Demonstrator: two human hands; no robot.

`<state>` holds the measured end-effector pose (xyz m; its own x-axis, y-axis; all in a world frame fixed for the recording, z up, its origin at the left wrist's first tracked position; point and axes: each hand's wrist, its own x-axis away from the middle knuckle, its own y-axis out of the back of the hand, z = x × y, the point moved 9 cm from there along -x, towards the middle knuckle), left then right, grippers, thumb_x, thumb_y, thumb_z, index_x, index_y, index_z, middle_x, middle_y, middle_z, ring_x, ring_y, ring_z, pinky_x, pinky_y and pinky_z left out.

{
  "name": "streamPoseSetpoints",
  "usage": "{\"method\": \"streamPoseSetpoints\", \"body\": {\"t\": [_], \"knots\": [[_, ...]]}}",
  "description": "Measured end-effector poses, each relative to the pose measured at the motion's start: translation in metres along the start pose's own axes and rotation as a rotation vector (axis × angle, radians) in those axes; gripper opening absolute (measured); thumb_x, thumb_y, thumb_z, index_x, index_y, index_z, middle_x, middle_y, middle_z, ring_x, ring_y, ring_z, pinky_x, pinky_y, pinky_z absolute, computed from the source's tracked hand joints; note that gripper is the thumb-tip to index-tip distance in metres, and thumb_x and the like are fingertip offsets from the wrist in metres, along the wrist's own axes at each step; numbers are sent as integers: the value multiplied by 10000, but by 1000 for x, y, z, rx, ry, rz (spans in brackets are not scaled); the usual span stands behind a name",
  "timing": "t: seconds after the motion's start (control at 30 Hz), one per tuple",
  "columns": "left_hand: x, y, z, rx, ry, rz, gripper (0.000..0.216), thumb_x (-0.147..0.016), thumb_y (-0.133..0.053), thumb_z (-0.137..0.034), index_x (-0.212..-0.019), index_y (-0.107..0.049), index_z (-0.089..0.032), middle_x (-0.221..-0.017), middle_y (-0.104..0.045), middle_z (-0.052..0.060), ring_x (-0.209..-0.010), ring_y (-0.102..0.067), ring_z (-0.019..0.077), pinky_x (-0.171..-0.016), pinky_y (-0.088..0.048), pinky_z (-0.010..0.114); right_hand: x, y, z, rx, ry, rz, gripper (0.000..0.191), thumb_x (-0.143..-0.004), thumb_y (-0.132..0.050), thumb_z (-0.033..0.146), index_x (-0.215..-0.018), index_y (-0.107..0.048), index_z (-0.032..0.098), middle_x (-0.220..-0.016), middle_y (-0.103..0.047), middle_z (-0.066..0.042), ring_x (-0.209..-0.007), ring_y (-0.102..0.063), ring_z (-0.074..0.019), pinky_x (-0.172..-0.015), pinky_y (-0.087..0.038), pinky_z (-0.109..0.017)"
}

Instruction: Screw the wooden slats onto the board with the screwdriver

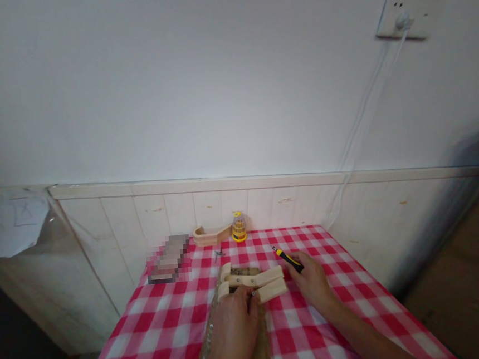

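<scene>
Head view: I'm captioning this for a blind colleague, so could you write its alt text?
A person's right hand holds a yellow and black screwdriver while the left hand is over two pale wooden pieces on brown wrapping. Beneath is a red-checked tablecloth; a yellow container stands at the back.

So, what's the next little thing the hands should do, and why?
I'd probably bring the screwdriver in the right hand over to the small metal piece, perhaps a screw, beside the left hand's fingertips: the left hand is at the front wooden piece, while the screwdriver's tip points away from it.
</scene>
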<state>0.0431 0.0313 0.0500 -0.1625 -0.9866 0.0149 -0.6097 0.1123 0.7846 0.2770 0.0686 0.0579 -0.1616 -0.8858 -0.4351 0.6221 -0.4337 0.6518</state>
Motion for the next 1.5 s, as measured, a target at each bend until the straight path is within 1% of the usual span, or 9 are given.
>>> {"method": "streamPoseSetpoints", "body": {"t": [0.2, 0.37, 0.47, 0.63, 0.77, 0.9, 1.13, 1.27, 1.5], "knots": [[1, 4, -3, -40, 36, 3, 265, -1054, -504, -305, -1062, -758, -232, -1018, -807, 52, -944, -739, 242, -762, -448, 304, -9, 36, 38, -90, 4, -67, 358, -882, -619, 478, -1036, -757, 186, -947, -795, -111, -849, -726, -280, -754, -564, -391], [3, 7, -5, -74, 43, 5, 264, -1057, -506, -303, -1044, -761, -237, -1013, -805, 44, -934, -734, 235, -743, -441, 300, -12, 57, 81, -270, -13, -53, 241, -744, -768, 409, -870, -779, 204, -809, -773, -60, -753, -690, -249, -696, -532, -354], [3, 6, -5, -77, 32, -3, 256, -1053, -515, -296, -1082, -762, -236, -1028, -803, 48, -947, -735, 231, -755, -436, 298, -9, 49, 100, -506, -77, 7, 224, -741, -793, 405, -789, -738, 193, -729, -747, -40, -683, -676, -218, -631, -525, -317], [1, 4, -3, -90, 16, -19, 248, -1047, -524, -301, -1036, -764, -239, -1015, -801, 51, -958, -733, 240, -756, -427, 307, 4, 14, 125, -731, -55, 94, 246, -851, -731, 424, -860, -715, 179, -679, -713, -21, -596, -647, -173, -587, -536, -287], [0, 2, -1, -72, 42, 4, 231, -1039, -529, -281, -1027, -757, -244, -987, -800, 42, -913, -731, 230, -711, -409, 301, 20, -3, 125, -600, 114, 14, 287, -920, -661, 342, -1156, -718, 189, -832, -718, -35, -725, -670, -187, -652, -562, -294], [1, 4, -1, -79, 45, 18, 207, -1028, -546, -260, -1022, -751, -235, -971, -798, 47, -881, -725, 223, -687, -395, 292, 36, -6, 114, -508, 265, -114, 501, -992, -593, 262, -1481, -484, 239, -896, -692, -28, -760, -678, -181, -694, -582, -298], [0, 6, -3, -104, 13, -23, 209, -1034, -538, -238, -1028, -747, -233, -963, -792, 44, -862, -723, 220, -679, -393, 297, 44, -1, 117, -282, 451, -217, 465, -1002, -608, 222, -1451, -491, 255, -928, -710, -51, -747, -699, -187, -655, -598, -293], [0, 5, -2, -85, 2, -31, 207, -1035, -547, -256, -1028, -754, -244, -962, -790, 39, -871, -726, 215, -699, -408, 294, 45, 2, 121, -194, 487, -240, 466, -1013, -598, 225, -1467, -499, 264, -1005, -741, -75, -798, -727, -204, -694, -619, -316], [1, 9, -5, -85, -36, -93, 207, -1016, -554, -223, -975, -755, -244, -944, -787, 39, -805, -716, 206, -648, -389, 286, 47, 0, 124, -178, 508, -215, 464, -1022, -588, 218, -1477, -496, 237, -978, -746, -75, -792, -733, -207, -691, -622, -323]]}}
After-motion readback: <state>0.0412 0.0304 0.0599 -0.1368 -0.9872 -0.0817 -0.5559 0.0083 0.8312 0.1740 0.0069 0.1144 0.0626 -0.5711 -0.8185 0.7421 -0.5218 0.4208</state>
